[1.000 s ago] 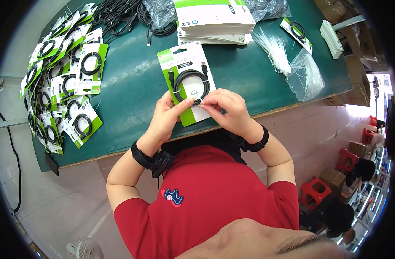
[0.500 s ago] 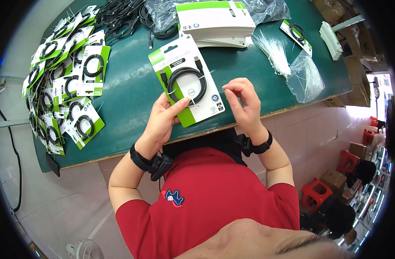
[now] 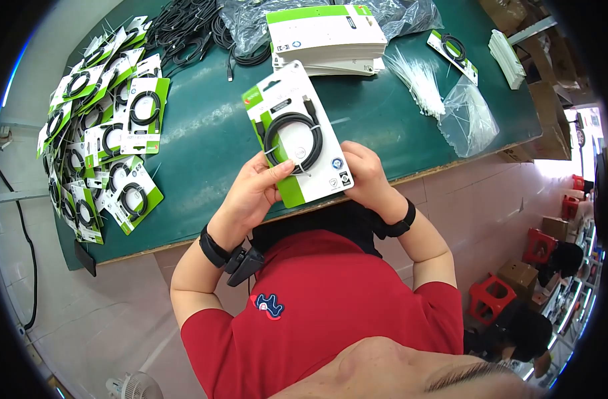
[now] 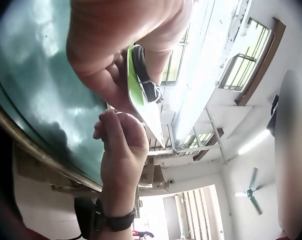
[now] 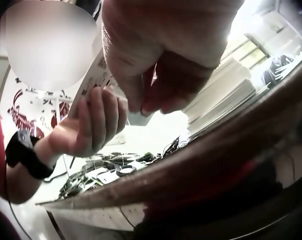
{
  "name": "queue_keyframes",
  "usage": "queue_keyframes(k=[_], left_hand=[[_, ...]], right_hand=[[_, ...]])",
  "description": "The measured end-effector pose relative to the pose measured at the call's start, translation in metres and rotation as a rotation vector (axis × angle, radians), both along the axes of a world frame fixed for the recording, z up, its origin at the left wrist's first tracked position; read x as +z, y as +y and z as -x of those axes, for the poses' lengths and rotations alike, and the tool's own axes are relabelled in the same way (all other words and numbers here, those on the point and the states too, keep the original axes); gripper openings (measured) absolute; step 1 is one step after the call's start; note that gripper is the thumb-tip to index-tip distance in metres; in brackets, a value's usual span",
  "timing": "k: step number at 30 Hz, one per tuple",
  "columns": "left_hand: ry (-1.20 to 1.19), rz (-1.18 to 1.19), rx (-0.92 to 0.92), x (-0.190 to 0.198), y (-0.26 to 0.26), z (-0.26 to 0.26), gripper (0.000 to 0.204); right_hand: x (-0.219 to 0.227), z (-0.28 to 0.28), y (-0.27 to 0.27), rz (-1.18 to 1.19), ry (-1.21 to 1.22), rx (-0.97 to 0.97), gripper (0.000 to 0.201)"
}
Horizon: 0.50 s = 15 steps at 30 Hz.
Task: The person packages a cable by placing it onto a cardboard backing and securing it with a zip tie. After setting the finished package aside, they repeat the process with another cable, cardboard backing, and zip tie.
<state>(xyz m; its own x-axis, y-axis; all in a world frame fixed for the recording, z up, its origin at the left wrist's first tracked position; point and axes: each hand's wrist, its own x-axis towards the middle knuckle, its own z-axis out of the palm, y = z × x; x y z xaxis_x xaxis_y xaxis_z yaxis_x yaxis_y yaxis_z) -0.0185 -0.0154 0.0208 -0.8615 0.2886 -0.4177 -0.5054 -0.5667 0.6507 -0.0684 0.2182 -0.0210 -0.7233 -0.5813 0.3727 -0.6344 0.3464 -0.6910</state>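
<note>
A white and green card [image 3: 324, 133] carries a coiled black cable [image 3: 271, 143] held on with white ties. My left hand [image 3: 251, 193] grips its lower left part, thumb on the front near the coil and fingers behind. My right hand [image 3: 367, 174] is at the card's lower right edge, its fingertips hidden behind the card in the head view. From the left wrist view, the right hand [image 4: 122, 142] has bent fingers close to the back of the card. Whether those fingers pinch anything is unclear in the right wrist view.
Many carded cables [image 3: 84, 133] lie heaped at the left. Loose black cables [image 3: 184, 30] and a card stack [image 3: 327, 40] are at the back. White ties [image 3: 417, 86], a plastic bag [image 3: 469, 120], another carded cable [image 3: 454, 53] and narrow cards [image 3: 507, 60] are at the right.
My right hand left the front of the coil, moved off to the right, then came back to the card's right edge. The left hand keeps its grip while the card has tilted.
</note>
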Motion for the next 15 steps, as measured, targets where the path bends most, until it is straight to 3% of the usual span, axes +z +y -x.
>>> queue_keyframes(k=[4,9,13,15], left_hand=[[-0.005,0.018,-0.013,0.001,0.000,0.000,0.039],[-0.081,-0.102,-0.103,-0.005,-0.004,-0.004,0.039],[-0.138,-0.206,-0.098,0.000,-0.003,-0.005,0.041],[-0.048,-0.199,-0.093,0.035,-0.002,-0.022,0.042]], right_hand=[[0.006,0.004,-0.006,0.224,-0.052,0.124,0.031],[0.005,0.007,-0.002,0.127,0.134,0.152,0.034],[0.008,0.012,-0.002,0.057,0.317,0.169,0.019],[-0.019,0.023,0.006,0.037,0.359,0.109,0.020]])
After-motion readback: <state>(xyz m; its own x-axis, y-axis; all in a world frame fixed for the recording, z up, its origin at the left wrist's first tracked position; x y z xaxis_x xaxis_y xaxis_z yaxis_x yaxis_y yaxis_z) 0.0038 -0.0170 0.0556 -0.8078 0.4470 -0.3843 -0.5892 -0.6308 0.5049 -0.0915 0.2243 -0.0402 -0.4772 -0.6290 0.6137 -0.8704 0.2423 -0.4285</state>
